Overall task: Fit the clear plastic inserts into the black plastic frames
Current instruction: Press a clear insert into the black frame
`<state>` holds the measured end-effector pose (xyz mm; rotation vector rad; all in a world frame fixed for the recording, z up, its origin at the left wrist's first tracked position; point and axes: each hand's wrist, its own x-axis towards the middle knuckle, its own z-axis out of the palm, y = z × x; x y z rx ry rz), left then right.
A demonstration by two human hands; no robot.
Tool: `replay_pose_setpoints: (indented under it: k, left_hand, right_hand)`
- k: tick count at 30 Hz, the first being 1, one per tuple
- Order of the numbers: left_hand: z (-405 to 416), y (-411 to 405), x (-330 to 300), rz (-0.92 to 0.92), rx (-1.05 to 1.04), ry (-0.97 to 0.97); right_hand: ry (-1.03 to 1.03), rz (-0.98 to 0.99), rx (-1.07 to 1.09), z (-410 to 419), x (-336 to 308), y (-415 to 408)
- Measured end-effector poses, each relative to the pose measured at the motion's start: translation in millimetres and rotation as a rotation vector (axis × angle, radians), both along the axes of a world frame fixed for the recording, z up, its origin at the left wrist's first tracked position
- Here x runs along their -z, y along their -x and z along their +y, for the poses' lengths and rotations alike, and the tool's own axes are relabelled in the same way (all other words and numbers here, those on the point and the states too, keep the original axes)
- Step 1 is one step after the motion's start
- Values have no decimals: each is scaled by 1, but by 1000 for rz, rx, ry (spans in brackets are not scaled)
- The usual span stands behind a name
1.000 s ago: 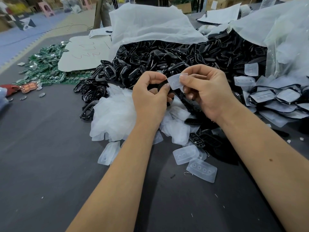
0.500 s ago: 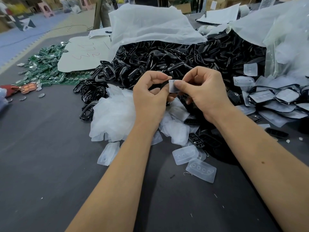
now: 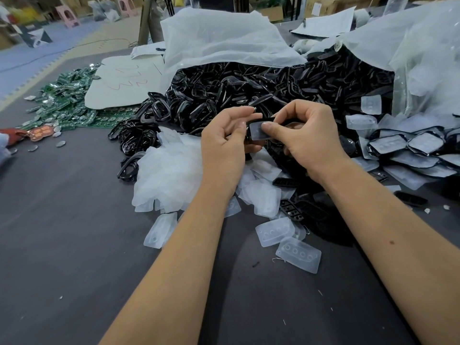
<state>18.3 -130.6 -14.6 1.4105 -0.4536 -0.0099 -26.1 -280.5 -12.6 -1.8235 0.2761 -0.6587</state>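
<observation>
My left hand grips a black plastic frame, mostly hidden behind the fingers. My right hand presses a clear plastic insert against that frame with the thumb on its face. Both hands are held above the table in front of a big heap of black frames. Loose clear inserts lie piled under and left of the hands. Two more inserts lie flat on the table near my right forearm.
Frames with inserts fitted are stacked at the right. White plastic bags drape over the black heap. Green circuit boards and a white card lie at the far left. The dark table stretches to the left front.
My right hand has brought the clear insert down from above the fingertips onto the black frame in my left hand. The insert now faces me, flat under my thumb.
</observation>
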Motion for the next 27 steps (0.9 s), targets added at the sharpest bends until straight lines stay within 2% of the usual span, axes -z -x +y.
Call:
replay_pose_setpoints:
  k: [13,19,27]
  left_hand:
    - [1,3,-2,-49,11,-33]
    - [-1,0,4,15,-6,-40]
    - [-1,-2,3,70,57,-3]
  right_hand:
    - [-49,-7,19,3,-1,1]
    - [-156,-58,-14,6,-3,4]
    - [-176,-120,-28,10,-4,4]
